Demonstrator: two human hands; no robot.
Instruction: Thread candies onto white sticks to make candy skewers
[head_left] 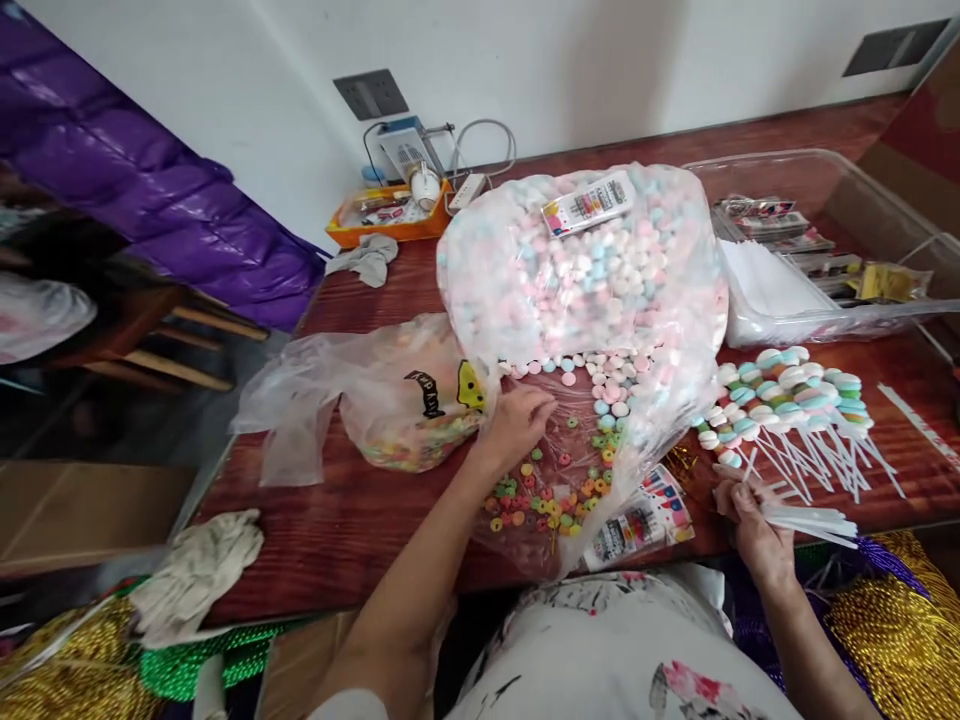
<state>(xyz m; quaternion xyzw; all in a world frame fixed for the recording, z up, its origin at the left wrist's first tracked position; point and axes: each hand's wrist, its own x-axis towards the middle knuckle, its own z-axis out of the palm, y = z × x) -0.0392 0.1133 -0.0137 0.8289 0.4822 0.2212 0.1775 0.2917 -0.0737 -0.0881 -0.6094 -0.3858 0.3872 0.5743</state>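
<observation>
My left hand (516, 428) hovers at the mouth of the clear plastic bag, fingers curled together; anything in them is hidden. Beneath and around it lie small colourful rings (551, 490) and pastel marshmallows (613, 388). Most of the marshmallows fill the large clear bag (480, 280) behind. Beside my left wrist sits a smaller printed bag (390, 390) of colourful pieces. At the right, my right hand (756, 512) is closed round a bundle of white plastic sticks (814, 522). Just beyond it, marshmallows threaded on white sticks (802, 395) lie in a heap.
A clear plastic bin (810, 325) with white sheets and small packets stands at the back right. Printed packets (637, 530) lie at the front edge and on the bag. An orange tray (382, 232) and cloths (202, 565) are on the left of the wooden table (300, 540).
</observation>
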